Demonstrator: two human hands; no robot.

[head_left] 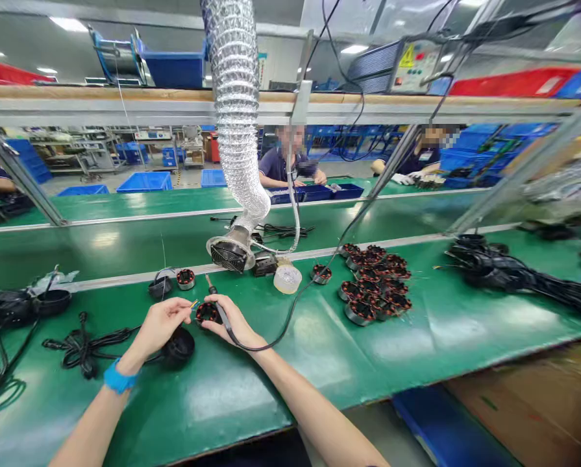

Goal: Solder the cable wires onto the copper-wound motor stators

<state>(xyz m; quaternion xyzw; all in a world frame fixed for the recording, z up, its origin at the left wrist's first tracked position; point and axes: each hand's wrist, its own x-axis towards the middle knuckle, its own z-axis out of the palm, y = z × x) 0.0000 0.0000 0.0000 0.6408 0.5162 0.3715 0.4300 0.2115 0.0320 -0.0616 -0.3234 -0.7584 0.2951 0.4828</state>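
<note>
My left hand (162,325), with a blue band on the wrist, is closed in a pinch on thin coloured wires (193,303). Just to the right, my right hand (236,324) grips a soldering iron (224,319), its tip pointing up and away from me. The same hand's thumb and fingers also surround a motor stator (206,314) with copper windings. Below my left hand lies a round black housing (179,346) with a bundled black power cord (88,347). Whether the wires touch the stator is too small to tell.
Several stators (375,282) cluster at the right, near bundled black cords (509,275). A ducted fan (229,253) hangs over the bench beside a round, pale translucent container (287,279). The iron's cable (295,305) crosses the bench. Co-workers (287,162) sit opposite.
</note>
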